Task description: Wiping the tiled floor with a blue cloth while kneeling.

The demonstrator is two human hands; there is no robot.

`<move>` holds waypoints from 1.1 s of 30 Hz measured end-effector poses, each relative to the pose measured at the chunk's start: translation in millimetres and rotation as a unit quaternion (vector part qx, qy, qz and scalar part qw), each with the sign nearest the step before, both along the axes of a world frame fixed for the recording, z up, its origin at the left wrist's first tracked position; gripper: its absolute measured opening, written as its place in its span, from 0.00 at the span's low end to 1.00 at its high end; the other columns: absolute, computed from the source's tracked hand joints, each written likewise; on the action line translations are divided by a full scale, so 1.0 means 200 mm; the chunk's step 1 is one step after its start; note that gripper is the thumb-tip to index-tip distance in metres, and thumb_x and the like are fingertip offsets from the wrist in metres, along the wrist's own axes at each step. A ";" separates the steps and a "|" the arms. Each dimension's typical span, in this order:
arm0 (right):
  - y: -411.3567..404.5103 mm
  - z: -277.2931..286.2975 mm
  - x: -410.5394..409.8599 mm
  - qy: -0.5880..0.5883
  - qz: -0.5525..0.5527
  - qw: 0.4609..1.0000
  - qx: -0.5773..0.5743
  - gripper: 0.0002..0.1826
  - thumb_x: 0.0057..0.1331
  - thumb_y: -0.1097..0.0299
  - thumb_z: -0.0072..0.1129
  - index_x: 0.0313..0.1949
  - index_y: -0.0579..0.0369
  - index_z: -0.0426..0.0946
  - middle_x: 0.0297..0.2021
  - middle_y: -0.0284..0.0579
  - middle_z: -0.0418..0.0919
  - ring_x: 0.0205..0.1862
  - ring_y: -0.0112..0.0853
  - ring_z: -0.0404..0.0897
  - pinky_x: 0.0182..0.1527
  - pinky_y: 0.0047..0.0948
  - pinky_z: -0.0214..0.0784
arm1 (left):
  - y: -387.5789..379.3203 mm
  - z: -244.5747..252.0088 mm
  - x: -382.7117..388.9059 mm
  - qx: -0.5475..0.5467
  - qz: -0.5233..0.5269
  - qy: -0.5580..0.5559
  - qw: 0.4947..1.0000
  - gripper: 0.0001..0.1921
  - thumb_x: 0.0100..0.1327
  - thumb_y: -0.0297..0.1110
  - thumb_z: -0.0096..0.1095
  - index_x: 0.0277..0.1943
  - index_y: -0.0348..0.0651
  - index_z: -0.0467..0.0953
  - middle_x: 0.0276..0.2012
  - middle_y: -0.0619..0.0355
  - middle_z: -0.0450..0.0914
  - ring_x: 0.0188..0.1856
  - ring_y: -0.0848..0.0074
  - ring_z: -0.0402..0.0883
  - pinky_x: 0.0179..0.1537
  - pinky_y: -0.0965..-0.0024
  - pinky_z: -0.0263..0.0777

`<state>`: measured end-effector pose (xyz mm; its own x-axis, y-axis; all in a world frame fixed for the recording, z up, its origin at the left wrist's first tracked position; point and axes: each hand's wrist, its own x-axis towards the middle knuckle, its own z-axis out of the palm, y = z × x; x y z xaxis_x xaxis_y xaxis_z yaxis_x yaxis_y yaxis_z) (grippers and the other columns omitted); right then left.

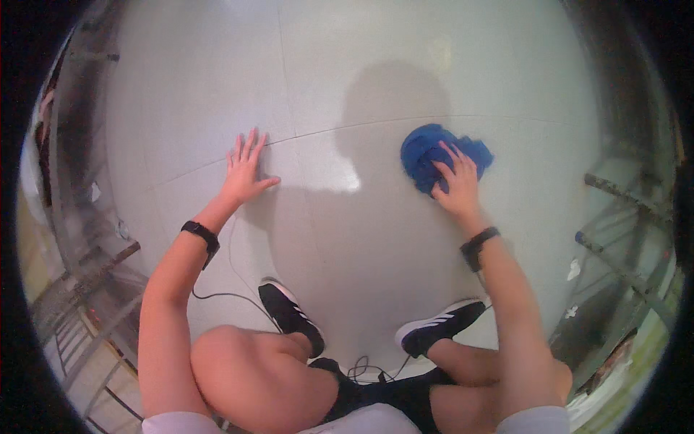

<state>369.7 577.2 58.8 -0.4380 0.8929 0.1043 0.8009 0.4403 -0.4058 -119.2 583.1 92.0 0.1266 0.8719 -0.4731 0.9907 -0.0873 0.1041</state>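
Observation:
A crumpled blue cloth [425, 149] lies on the pale tiled floor [347, 260], in front and to the right. My right hand [460, 182] presses down on it with bent fingers, and part of the cloth shows beyond the knuckles on the far right side. On the left, my left hand [246, 173] is held palm down over the floor with its fingers spread and nothing in it. Whether its palm touches the tiles is hard to tell. A black band [201, 238] circles the left wrist and another black band [480, 248] the right.
Black shoes with white stripes [293, 317] stand close in front of me as I crouch. A thin cable [230, 294] runs along the floor by the left foot. Metal frames with legs [618, 190] line the right edge, and similar metal legs [116, 257] the left.

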 end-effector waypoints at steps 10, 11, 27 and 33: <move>0.24 -0.26 1.36 -0.103 -0.545 0.831 -0.036 0.39 0.64 0.40 0.54 0.73 0.29 0.56 0.68 0.61 0.60 0.70 0.56 0.57 0.68 0.63 0.49 | -0.04 -0.10 -0.20 0.019 0.142 -0.048 0.989 0.67 0.39 0.60 0.81 0.78 0.57 0.43 0.79 0.49 0.34 0.77 0.39 0.34 0.65 0.23 0.42; 0.22 -0.28 1.45 -0.130 -0.521 0.844 -0.006 0.40 0.64 0.36 0.52 0.74 0.25 0.53 0.70 0.63 0.56 0.72 0.58 0.53 0.68 0.66 0.47 | -0.08 -0.12 -0.20 0.023 0.181 -0.046 0.982 0.67 0.39 0.62 0.80 0.78 0.56 0.43 0.79 0.47 0.33 0.77 0.39 0.33 0.65 0.22 0.42; 0.17 0.00 -1.13 0.087 0.035 0.995 -0.040 0.30 0.48 0.58 0.66 0.55 0.38 0.78 0.73 0.45 0.57 0.73 0.51 0.54 0.71 0.68 0.41 | -0.15 -0.12 -0.24 0.030 0.229 -0.051 0.972 0.69 0.38 0.69 0.76 0.78 0.56 0.41 0.78 0.46 0.30 0.78 0.41 0.28 0.65 0.21 0.34; 0.10 0.01 -1.09 0.057 0.220 0.972 -0.057 0.31 0.47 0.53 0.70 0.53 0.39 0.79 0.73 0.44 0.57 0.73 0.49 0.56 0.72 0.64 0.41 | -0.18 -0.15 -0.30 0.054 0.215 -0.031 0.975 0.66 0.40 0.67 0.77 0.78 0.59 0.42 0.79 0.46 0.31 0.78 0.41 0.31 0.64 0.19 0.37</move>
<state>150.8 597.8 61.2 -0.7718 0.6300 0.0858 0.4923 0.6775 -0.5465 -178.3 546.6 62.4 -0.2357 0.8952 -0.3782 0.9305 0.3202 0.1780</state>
